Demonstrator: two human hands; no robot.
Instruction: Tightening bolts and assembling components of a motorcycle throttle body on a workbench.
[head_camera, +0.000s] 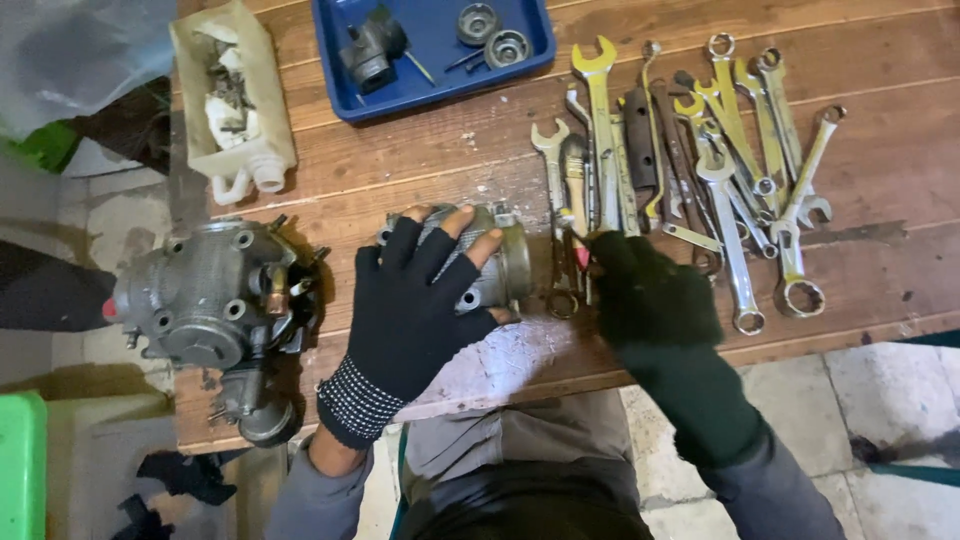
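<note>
So the person is standing at a worn wooden bench (420, 150), both hands in dark fingerless gloves. The left hand (415, 305) is lying over a round grey metal part (500, 265) sitting near the front edge of the bench, fingers spread and curling over the top of it, bare fingertips showing, so it's pressing or gripping it from above rather than lifting it. The right hand (650, 290) is reaching into the near end of a spread of wrenches (700, 180), with its fingertips down by a pair of pliers (567, 270) lying just right of the metal part. It's a bit blurry, and I honestly can't tell whether it's got hold of anything or how far open it is. The wrenches are lying fanned out across the right side of the bench, mostly pointing away from the person, some overlapping. Off to the left, a bigger grey carburettor body (210, 295) is sitting on the bench corner, well apart from the hands. Further back, a blue tray (340, 90) is holding a few small dark parts, and beside it a cut-open white plastic jug (235, 95) is holding odd bits of hardware. A green container (20, 460) is poking in at the bottom left, down at floor level.
</note>
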